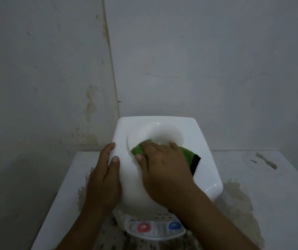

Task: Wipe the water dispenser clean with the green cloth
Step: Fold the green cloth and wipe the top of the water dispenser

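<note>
The white water dispenser (164,159) stands in front of me on a white tabletop (270,186), pushed back near a corner where two grey, stained walls (198,60) meet. Its top is a broad, glossy shell with a round sunken bowl (162,136) in the middle. The green cloth (138,149) lies at the near rim of that bowl, partly over the edge and partly inside it, and a black strip (196,164) on the cloth shows on the right, resting on the dispenser's top.

My right hand (164,163) lies flat on the cloth with the fingers stretched out toward the bowl and the thumb pointing left; I press the cloth down on the plastic and do not close my fingers round it. Most of the cloth is hidden under my palm, so only the green folds on either side of the hand show.

My left hand (106,172) grasps the dispenser's left edge: the thumb lies on top of the shell and the fingers wrap round the side.

Below my wrists, at the front of the dispenser, I see a red tap (143,226) on the left and a blue tap (174,226) on the right, above a pale drip tray (155,236). The tabletop around the base is blotched with brownish, patchy stains (238,204), and another smudge marks the far right corner.
</note>
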`<action>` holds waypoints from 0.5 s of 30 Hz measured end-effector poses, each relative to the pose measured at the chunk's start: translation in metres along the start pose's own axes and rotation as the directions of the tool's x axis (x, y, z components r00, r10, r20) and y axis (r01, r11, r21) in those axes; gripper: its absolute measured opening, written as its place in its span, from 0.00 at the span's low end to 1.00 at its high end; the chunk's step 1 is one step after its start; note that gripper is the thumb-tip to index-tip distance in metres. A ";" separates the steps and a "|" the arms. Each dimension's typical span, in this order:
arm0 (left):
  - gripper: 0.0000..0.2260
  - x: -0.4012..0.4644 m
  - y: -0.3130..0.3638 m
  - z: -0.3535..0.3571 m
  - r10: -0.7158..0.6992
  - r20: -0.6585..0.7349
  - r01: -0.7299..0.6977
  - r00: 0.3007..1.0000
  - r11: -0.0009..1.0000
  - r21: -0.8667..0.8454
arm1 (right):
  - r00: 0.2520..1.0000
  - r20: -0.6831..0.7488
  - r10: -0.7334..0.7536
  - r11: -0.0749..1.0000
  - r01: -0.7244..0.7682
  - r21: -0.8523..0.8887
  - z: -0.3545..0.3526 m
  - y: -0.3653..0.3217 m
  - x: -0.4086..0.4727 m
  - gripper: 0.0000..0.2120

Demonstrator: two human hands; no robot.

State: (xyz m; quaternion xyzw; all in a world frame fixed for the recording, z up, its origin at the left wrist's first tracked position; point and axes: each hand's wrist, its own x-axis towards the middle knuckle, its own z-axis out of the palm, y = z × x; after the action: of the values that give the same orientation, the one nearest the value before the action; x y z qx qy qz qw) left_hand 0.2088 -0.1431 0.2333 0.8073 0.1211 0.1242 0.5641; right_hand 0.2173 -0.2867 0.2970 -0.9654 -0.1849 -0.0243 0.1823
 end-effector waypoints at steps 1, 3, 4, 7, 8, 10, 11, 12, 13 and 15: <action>0.18 0.001 -0.001 0.000 0.002 0.005 -0.002 1.000 1.000 -0.018 | 0.998 0.056 -0.012 1.000 0.012 -0.006 0.000 -0.006 0.008 0.19; 0.18 0.001 -0.003 -0.001 -0.002 0.012 0.003 1.000 0.999 -0.047 | 0.986 0.168 -0.013 0.998 0.023 -0.060 -0.002 -0.012 0.027 0.20; 0.18 0.001 -0.003 -0.001 -0.006 0.017 0.006 1.000 0.999 -0.053 | 0.979 0.203 0.004 0.997 0.012 -0.074 -0.005 -0.013 0.037 0.21; 0.18 0.001 -0.003 -0.001 -0.009 0.026 0.010 1.000 0.999 -0.034 | 0.979 0.192 0.064 0.997 -0.055 -0.052 -0.008 -0.013 0.057 0.22; 0.18 0.001 -0.003 -0.001 -0.006 0.025 0.007 1.000 1.000 -0.030 | 0.982 0.180 0.063 0.997 -0.054 -0.057 -0.008 -0.013 0.056 0.22; 0.19 0.002 -0.002 -0.002 -0.009 0.027 0.010 1.000 0.999 -0.034 | 0.988 0.155 0.025 0.995 -0.011 -0.095 -0.005 -0.013 0.048 0.22; 0.19 0.002 -0.002 -0.002 -0.012 0.028 0.013 1.000 0.999 -0.035 | 0.991 0.136 -0.003 0.994 0.018 -0.111 -0.003 -0.011 0.039 0.22; 0.19 0.002 -0.002 -0.002 -0.016 0.029 0.017 0.999 0.999 -0.034 | 0.992 0.118 -0.036 0.991 0.051 -0.127 -0.001 -0.008 0.030 0.22; 0.19 0.002 -0.002 -0.002 -0.018 0.029 0.019 0.999 0.999 -0.034 | 0.993 0.094 -0.078 0.986 0.091 -0.141 0.003 -0.002 0.021 0.22; 0.18 0.001 -0.002 -0.002 -0.022 0.028 0.022 0.999 0.999 -0.027 | 0.985 0.007 -0.173 0.975 0.172 -0.141 0.007 0.017 0.002 0.21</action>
State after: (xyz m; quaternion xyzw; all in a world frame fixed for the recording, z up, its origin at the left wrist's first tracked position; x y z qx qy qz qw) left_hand 0.2094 -0.1404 0.2324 0.7998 0.1203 0.1083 0.5780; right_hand 0.2249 -0.2980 0.2846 -0.9561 -0.2653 -0.0559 0.1111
